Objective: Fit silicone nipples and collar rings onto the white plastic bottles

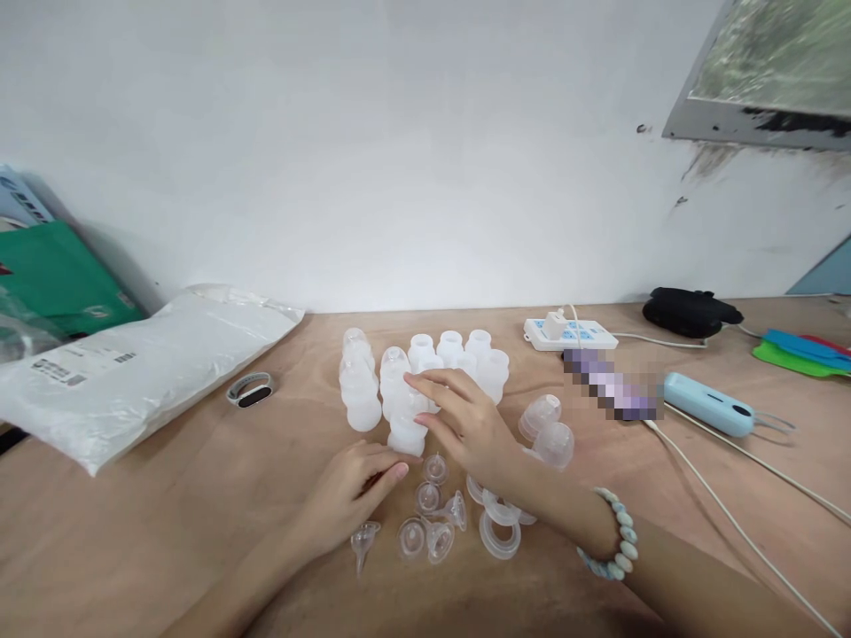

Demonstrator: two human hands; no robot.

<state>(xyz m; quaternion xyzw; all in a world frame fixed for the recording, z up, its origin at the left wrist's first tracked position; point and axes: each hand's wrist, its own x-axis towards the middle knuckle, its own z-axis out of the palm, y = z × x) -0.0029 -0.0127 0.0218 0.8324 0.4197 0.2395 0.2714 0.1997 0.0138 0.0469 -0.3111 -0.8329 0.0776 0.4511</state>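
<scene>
From where I stand, the biggest thing is the brown wooden tabletop [152,523], with a plump white plastic mailing bag [179,354] lying across its far left. Over the middle, the person's right hand [465,412] reaches in from the right, fingers parted, their tips at the bottles; I can't tell whether it grips anything. The left hand [363,483] rests low and loose on the near side, thumb away from the fingers, nothing visible between them.

Between the hands sits the nearest milky-white waisted plastic bottle [404,434], at the near end of the middle row. Clear-capped bottles [363,403] stand left of it, open-necked ones [452,347] beyond.

To the right lie frosted domed plastic caps [554,443]; nearer, pale translucent plastic rings [500,536]; nearer still to the middle, small clear funnel-shaped teats [439,539].

I'd judge the step as setting this bottle straight in its row. The next move seems to call for a light, two-sided touch, since close neighbours could topple.
</scene>
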